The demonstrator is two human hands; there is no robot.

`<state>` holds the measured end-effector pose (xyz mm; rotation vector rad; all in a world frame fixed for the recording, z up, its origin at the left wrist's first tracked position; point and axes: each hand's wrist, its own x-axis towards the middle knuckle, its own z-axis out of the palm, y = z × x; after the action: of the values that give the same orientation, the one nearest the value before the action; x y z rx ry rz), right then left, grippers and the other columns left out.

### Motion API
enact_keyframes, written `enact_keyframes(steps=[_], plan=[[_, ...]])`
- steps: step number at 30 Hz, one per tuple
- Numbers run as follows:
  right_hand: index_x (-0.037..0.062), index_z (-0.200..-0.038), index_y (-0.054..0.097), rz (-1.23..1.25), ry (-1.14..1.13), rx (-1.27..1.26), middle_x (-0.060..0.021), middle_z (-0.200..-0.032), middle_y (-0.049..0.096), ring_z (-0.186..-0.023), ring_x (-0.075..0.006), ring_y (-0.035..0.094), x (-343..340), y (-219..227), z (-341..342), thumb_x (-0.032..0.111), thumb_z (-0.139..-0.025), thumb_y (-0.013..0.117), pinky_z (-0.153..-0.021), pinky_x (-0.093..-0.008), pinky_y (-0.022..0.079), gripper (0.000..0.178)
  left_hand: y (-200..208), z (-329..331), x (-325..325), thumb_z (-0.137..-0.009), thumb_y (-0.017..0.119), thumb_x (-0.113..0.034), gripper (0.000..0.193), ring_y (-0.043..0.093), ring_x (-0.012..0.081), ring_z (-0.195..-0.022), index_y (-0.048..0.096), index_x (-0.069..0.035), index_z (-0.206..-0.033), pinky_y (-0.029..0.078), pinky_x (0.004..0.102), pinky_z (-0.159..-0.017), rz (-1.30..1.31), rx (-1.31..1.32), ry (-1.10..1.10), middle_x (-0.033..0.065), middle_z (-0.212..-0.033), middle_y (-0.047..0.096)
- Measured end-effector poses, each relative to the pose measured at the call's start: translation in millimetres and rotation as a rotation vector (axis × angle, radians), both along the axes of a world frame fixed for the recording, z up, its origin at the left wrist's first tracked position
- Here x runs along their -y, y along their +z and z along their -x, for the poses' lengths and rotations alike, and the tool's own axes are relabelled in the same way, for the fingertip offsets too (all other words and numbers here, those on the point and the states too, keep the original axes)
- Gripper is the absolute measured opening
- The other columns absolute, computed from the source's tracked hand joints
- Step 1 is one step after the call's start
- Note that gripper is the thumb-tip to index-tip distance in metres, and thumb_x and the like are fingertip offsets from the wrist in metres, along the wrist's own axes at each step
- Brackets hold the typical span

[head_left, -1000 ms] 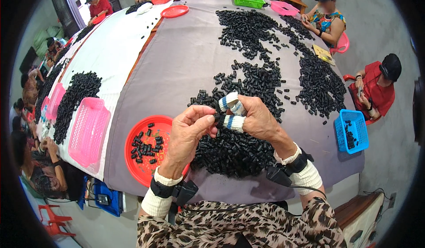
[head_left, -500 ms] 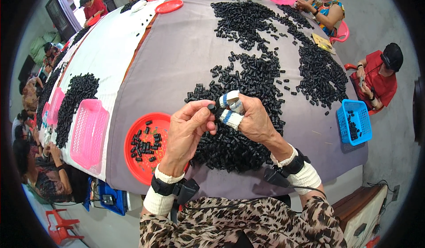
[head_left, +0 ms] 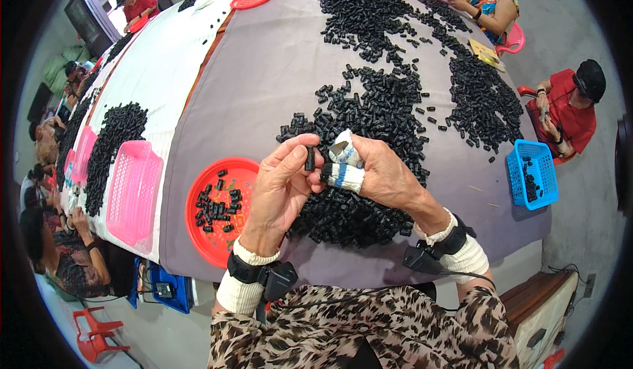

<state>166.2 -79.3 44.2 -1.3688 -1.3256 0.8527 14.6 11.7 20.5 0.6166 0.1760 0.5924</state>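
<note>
My left hand (head_left: 282, 183) pinches a small black cylindrical part (head_left: 310, 158) upright between thumb and fingertips. Facing it, my right hand (head_left: 384, 174) is closed, with white and blue striped cloth covers over thumb and finger. A small grey piece like a short blade (head_left: 339, 148) sticks out from those covers; its lower end is hidden. The dark-tipped finger of my right hand comes close to the black part, and I cannot tell if they touch. Under both hands spreads a big pile of similar black parts (head_left: 369, 122). Left of my left hand, a red round tray (head_left: 247, 171) holds several more.
The grey-covered table (head_left: 264, 72) carries another pile of black parts (head_left: 484, 99) at right. A blue basket (head_left: 550, 184) sits at the right edge, a pink basket (head_left: 135, 227) at left. A person in red (head_left: 570, 122) works at the right; other people sit around the table.
The black part in my left hand has turned from end-on to upright. My right hand's fingers have shifted, and the grey blade-like piece shows more clearly between the cloth covers.
</note>
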Motion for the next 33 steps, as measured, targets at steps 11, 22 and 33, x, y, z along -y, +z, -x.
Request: enact_keyframes(steps=[11,22,33], plan=[[0.0003,-0.080,0.053,0.073,0.082,0.168,-0.0099,-0.066,0.056,-0.059,-0.0204,0.053,-4,2,-5,0.034,-0.067,0.072,-0.057,-0.0336,0.043,0.041,-6,0,6,-0.089,0.053,-0.015,0.024,0.060,0.0135,-0.076,0.055,0.000,-0.108,0.048,0.0244,-0.068,0.011,0.011,-0.010,0.0089,-0.088,0.063],[-0.0015,-0.076,0.052,0.128,0.099,0.229,-0.0127,-0.064,0.056,-0.058,-0.0248,0.055,-7,4,-7,0.033,-0.067,0.071,-0.056,-0.0357,0.042,0.040,-11,-2,7,-0.089,0.053,-0.013,0.023,0.062,0.0130,-0.082,0.055,0.001,-0.107,0.049,0.0254,-0.074,0.014,-0.013,-0.005,0.0086,-0.089,0.064],[-0.0015,-0.076,0.056,0.118,0.130,0.238,-0.0137,-0.063,0.057,-0.057,-0.0243,0.057,-10,7,-7,0.036,-0.067,0.071,-0.056,-0.0349,0.043,0.042,-12,-3,7,-0.089,0.054,-0.012,0.021,0.061,0.0130,-0.081,0.056,0.001,-0.105,0.050,0.0259,-0.076,-0.004,-0.030,0.005,0.0078,-0.092,0.063]])
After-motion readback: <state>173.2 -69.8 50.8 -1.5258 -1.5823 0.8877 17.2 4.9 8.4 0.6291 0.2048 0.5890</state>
